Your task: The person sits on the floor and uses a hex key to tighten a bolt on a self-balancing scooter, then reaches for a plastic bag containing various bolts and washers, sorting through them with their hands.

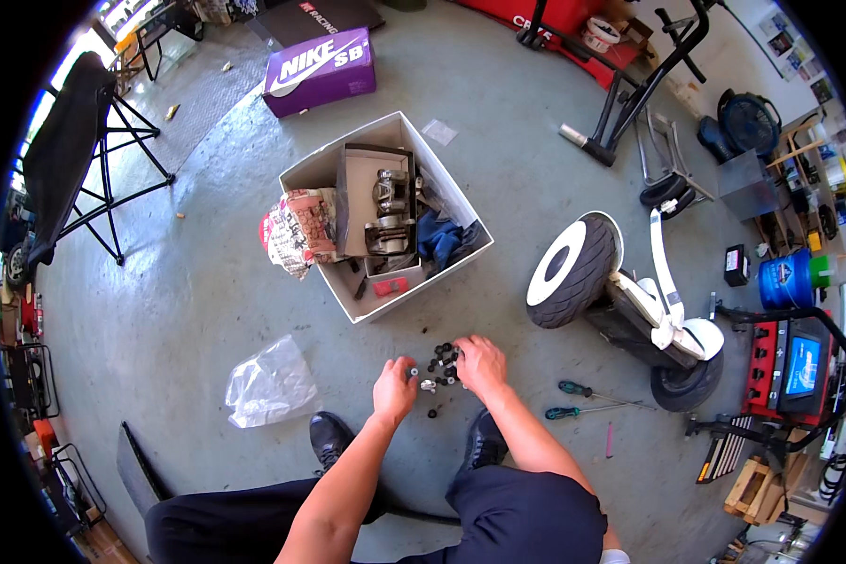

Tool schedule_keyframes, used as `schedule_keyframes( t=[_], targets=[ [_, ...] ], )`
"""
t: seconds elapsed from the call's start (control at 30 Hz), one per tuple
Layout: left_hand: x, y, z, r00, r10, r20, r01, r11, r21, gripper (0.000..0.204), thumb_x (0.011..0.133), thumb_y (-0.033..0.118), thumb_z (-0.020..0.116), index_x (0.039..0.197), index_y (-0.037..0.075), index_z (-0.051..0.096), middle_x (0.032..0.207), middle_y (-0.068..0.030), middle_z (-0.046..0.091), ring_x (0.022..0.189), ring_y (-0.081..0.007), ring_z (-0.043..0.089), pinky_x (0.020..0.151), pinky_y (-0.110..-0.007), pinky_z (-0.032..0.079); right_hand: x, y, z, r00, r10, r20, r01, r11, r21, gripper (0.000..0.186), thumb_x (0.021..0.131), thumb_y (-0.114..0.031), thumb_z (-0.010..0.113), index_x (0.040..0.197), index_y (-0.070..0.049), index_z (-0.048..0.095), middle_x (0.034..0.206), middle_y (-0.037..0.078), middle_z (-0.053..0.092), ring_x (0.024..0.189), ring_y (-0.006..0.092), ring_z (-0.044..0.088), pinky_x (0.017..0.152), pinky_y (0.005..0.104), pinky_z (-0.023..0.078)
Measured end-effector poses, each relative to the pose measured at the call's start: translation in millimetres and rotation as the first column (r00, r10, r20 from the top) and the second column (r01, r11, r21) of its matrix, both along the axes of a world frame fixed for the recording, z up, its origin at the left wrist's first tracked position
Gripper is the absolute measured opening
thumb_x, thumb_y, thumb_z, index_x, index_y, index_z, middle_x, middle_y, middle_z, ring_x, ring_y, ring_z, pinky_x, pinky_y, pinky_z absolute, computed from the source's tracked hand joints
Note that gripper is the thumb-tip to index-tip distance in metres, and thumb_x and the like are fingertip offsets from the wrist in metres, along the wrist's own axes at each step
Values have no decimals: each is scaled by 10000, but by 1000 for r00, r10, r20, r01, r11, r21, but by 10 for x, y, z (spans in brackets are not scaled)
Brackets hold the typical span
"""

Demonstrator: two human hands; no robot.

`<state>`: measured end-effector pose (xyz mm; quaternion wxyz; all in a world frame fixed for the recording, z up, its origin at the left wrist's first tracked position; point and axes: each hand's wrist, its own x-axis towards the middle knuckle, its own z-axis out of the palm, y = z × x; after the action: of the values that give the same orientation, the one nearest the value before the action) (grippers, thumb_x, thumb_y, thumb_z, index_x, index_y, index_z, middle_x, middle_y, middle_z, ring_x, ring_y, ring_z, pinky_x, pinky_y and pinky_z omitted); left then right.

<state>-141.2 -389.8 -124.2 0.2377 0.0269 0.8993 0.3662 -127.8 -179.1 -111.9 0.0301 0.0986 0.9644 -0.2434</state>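
On the grey floor between my feet lies a small cluster of black round parts (444, 374), with a shiny silver piece (428, 384) among them. My left hand (394, 390) is at the left side of this cluster, its fingers closed around a small pale round part (414, 372) at the fingertips. My right hand (481, 365) reaches into the cluster from the right with bent, closed fingers. What it pinches, if anything, is hidden. Just beyond stands an open white box (446, 266) holding silver metal parts (389, 211), blue cloth (439, 239) and crumpled printed paper (301, 230).
A clear plastic bag (273, 383) lies at left. Two screwdrivers (587, 411) and a pink stick (610, 440) lie at right, near a white two-wheeled scooter (630, 301). A purple shoebox (320, 73), a black folding chair (75, 160) and a red-black machine (791, 367) stand farther out.
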Motion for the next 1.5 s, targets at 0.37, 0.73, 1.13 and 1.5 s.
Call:
schedule_keyframes(
  t=[0.37,0.73,1.13,1.5],
  targets=[
    [31,-281,-286,703,173,690,-656,532,535,151,910,136,537,994,25,596,910,-124,652,811,-262,638,733,-390,529,34,-62,-80,997,-46,-60,47,999,19,93,824,-120,700,909,-100,732,915,88,707,921,320,657,839,434,535],
    [212,25,57,364,-36,931,-921,133,366,399,1085,352,464,1110,0,650,1024,-125,685,956,-269,678,895,-412,557,169,-260,456,998,-13,-56,-15,883,-468,136,859,-184,734,947,-81,741,893,69,728,750,217,671,696,359,545],
    [338,-211,190,308,-6,951,-951,29,308,485,1091,415,436,1250,-14,596,1277,-184,635,1201,-327,612,1076,-468,486,147,-189,-81,961,198,-193,-217,973,-79,145,790,-112,732,929,-82,709,957,79,693,994,298,624,882,445,522],
    [395,-154,68,314,71,947,-949,63,310,519,1075,451,466,1269,-12,598,1308,-187,632,1224,-320,614,1092,-457,486,173,-173,6,974,111,-199,-122,992,-42,136,780,-169,765,870,-84,708,947,83,681,994,313,617,902,446,498]
  ],
)
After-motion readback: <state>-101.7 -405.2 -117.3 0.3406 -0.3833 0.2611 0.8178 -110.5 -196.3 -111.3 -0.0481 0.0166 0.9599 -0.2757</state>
